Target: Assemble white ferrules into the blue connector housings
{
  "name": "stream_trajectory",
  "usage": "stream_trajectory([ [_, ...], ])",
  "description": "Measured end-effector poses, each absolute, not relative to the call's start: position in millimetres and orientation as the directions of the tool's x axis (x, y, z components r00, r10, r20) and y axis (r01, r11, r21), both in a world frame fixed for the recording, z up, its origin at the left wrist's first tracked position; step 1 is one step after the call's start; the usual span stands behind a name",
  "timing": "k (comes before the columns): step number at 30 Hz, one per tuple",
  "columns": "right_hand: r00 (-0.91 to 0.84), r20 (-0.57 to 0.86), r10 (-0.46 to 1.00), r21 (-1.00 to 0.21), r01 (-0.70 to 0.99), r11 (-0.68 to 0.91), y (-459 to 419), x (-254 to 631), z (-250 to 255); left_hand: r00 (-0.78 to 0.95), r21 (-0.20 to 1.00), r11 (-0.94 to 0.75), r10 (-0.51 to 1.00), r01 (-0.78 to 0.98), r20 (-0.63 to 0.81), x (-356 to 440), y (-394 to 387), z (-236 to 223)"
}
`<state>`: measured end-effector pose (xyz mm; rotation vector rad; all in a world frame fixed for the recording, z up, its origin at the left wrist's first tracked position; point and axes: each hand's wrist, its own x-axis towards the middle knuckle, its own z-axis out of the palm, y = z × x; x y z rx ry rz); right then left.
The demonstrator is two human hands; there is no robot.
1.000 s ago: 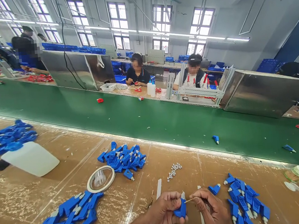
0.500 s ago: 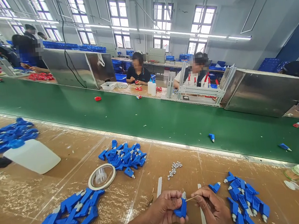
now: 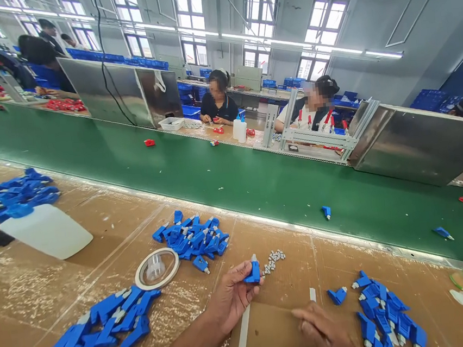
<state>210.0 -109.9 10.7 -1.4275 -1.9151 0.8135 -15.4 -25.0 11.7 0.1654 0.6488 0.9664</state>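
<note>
My left hand (image 3: pixel 228 298) is raised over the brown bench, pinching a small blue plastic part (image 3: pixel 252 272) with a white tip between thumb and fingers. It hovers just left of a little heap of tiny white pieces (image 3: pixel 274 259). My right hand (image 3: pixel 323 331) rests low near the front edge, fingers curled; what it holds, if anything, I cannot make out. A pile of blue parts (image 3: pixel 386 314) lies to its right, and a single blue part (image 3: pixel 337 295) sits just above it.
More blue part piles lie at centre (image 3: pixel 192 238), front left (image 3: pixel 102 323) and far left (image 3: pixel 12 194). A tape roll (image 3: pixel 156 268) and a white bottle (image 3: pixel 45 232) rest on the bench. A green conveyor (image 3: pixel 232 179) carries stray parts. Other people work across it.
My left hand lifted the blue part up and forward, away from my right hand. My right hand dropped lower toward the bench edge; the thin stick it held is no longer visible.
</note>
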Motion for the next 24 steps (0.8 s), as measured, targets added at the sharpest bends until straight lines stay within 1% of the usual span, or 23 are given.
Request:
stream_trajectory([
  [2,-0.111,0.174,0.978,-0.706,0.678,0.203,-84.5,208.2,9.3,0.363,0.399,0.565,0.800,-0.722,-0.477,-13.8,-23.8,11.0],
  [3,-0.086,0.216,0.973,-0.662,0.719,0.211,-70.1,206.4,7.4,0.352,0.400,0.561,0.801,-0.725,-0.485,-12.8,-23.4,10.0],
  [6,-0.092,0.286,0.954,-0.586,0.771,0.250,-29.9,199.3,-2.6,0.356,0.402,0.557,0.806,-0.727,-0.473,-9.7,-22.6,5.9],
  [9,-0.109,0.323,0.940,-0.539,0.795,0.278,-5.9,194.3,-12.1,0.378,0.403,0.557,0.813,-0.726,-0.442,-8.0,-22.3,1.6],
  [14,-0.146,0.318,0.937,-0.492,0.819,0.295,2.0,194.2,-15.8,0.404,0.415,0.554,0.824,-0.721,-0.398,-6.4,-22.1,-3.8],
  [19,-0.117,0.218,0.969,-0.508,0.834,0.216,9.7,191.0,-12.1,0.414,0.421,0.567,0.816,-0.708,-0.404,-5.6,-22.5,-4.7],
  [22,-0.064,0.146,0.987,-0.569,0.811,0.136,13.7,186.6,-7.2,0.413,0.439,0.564,0.821,-0.699,-0.396,-5.3,-23.2,-3.0],
  [24,-0.024,0.098,0.995,-0.635,0.768,0.081,12.2,185.0,-2.8,0.410,0.452,0.559,0.825,-0.695,-0.390,-5.0,-23.8,-1.7],
])
